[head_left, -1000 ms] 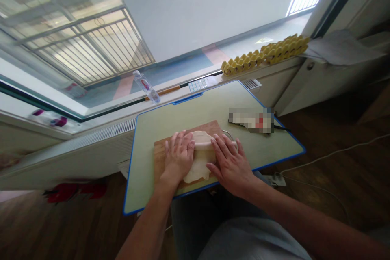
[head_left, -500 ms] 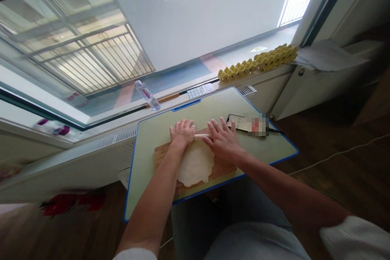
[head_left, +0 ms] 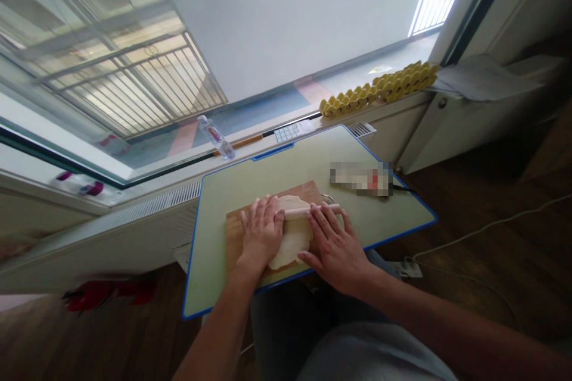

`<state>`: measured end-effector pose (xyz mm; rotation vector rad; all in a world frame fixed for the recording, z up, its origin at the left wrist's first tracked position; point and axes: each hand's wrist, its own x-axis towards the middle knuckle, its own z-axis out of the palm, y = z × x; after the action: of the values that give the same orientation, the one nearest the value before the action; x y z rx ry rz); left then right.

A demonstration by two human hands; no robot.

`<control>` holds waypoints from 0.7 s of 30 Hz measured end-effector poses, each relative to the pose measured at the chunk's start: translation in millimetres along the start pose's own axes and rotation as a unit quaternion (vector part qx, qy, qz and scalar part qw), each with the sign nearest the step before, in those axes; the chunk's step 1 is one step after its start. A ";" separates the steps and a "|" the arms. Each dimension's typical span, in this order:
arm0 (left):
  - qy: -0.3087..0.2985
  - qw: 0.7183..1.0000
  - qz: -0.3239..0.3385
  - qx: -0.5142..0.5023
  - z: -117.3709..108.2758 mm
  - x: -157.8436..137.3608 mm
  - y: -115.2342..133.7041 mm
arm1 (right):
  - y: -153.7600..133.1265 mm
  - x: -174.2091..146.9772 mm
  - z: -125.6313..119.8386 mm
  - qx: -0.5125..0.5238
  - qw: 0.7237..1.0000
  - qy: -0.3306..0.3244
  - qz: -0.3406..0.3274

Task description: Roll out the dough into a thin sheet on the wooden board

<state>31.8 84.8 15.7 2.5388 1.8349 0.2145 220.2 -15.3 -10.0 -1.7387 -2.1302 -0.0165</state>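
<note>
A pale rolling pin (head_left: 297, 213) lies across a flat, uneven sheet of dough (head_left: 289, 244) on a wooden cutting board (head_left: 236, 232). My left hand (head_left: 263, 229) rests palm down over the pin's left end, fingers stretched forward. Over the right part of the pin lies my right hand (head_left: 333, 244), its fingers extended and its thumb apart, near the dough's right edge. Both hands are open and press from above rather than wrap around the pin. The hands cover the sides of the dough and part of the board.
The board sits on a small blue-edged table (head_left: 210, 202). A partly pixelated phone (head_left: 353, 178) lies at its right, with a cable. On the windowsill are a plastic bottle (head_left: 217, 138), yellow egg trays (head_left: 379, 92) and papers (head_left: 487, 80). A white cord (head_left: 491, 223) runs along the floor.
Both hands and the rolling pin have come back toward my body, from the dough's far edge to its middle. The far part of the dough and the board's far edge now show.
</note>
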 end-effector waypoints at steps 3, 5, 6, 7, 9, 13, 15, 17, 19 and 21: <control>-0.021 1.000 -0.002 0.006 -2.8 7.1 0.7 | 5.5 10.4 2.6 -0.003 1.000 -0.007 0.004; -0.028 1.000 -0.007 0.008 -4.2 20.7 2.2 | 10.4 24.2 6.0 -0.003 1.000 -0.013 0.012; -0.028 1.000 -0.010 0.010 -4.4 29.2 2.8 | 12.8 32.2 7.6 -0.003 1.000 -0.016 0.017; -0.026 0.999 -0.013 0.014 -4.1 38.4 3.3 | 15.2 40.8 8.9 -0.002 1.000 -0.018 0.025; -0.024 0.999 -0.020 0.019 -2.3 58.4 3.9 | 19.9 58.3 9.9 -0.002 0.999 -0.022 0.044; -0.055 0.998 -0.037 -0.001 2.7 96.9 3.5 | 28.3 89.9 6.1 -0.004 0.996 -0.041 0.075; -0.065 0.997 -0.042 -0.009 3.5 108.9 3.5 | 31.1 99.6 3.7 -0.005 0.995 -0.054 0.082; -0.063 0.997 -0.046 -0.008 2.8 111.2 4.2 | 31.9 101.7 2.8 -0.004 0.995 -0.057 0.081; -0.053 0.998 -0.045 -0.002 1.5 101.5 5.2 | 30.2 94.4 3.7 -0.003 0.996 -0.049 0.076; -0.030 0.999 -0.034 0.011 1.4 80.3 5.3 | 25.8 77.8 5.3 0.000 0.997 -0.038 0.067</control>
<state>61.6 159.2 23.5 2.4618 1.9080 0.1172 231.0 65.1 2.7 -1.9079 -2.0600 0.0882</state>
